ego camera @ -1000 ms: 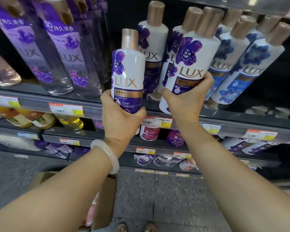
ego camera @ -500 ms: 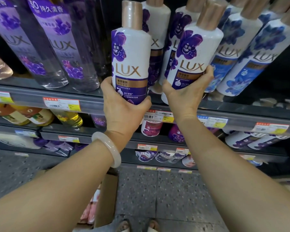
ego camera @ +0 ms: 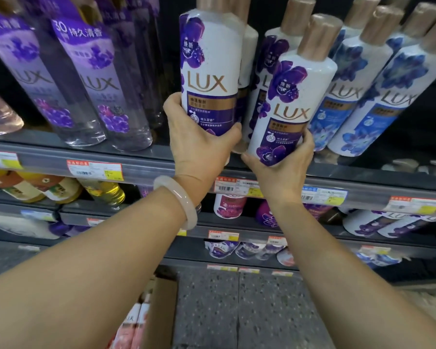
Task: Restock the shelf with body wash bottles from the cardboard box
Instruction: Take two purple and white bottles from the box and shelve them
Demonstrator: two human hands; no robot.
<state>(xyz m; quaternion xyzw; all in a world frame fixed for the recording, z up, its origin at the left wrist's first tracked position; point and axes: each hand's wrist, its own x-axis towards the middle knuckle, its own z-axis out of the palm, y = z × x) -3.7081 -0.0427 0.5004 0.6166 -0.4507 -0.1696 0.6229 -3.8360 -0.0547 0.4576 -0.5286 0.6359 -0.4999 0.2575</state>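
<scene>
My left hand (ego camera: 199, 149) and right hand (ego camera: 285, 167) each clamp a bottle (ego camera: 209, 71) low on its body at the shelf (ego camera: 141, 170) edge; full, smooth plastic likely heavy and slippery.

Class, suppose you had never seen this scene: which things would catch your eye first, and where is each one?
First, two white bottles with purple flowers, lifted at the shelf edge: the left hand grips one bottle at centre, the right hand grips another beside it. Next, the pale bangle on the left wrist, and the cardboard box on the floor below.
</scene>
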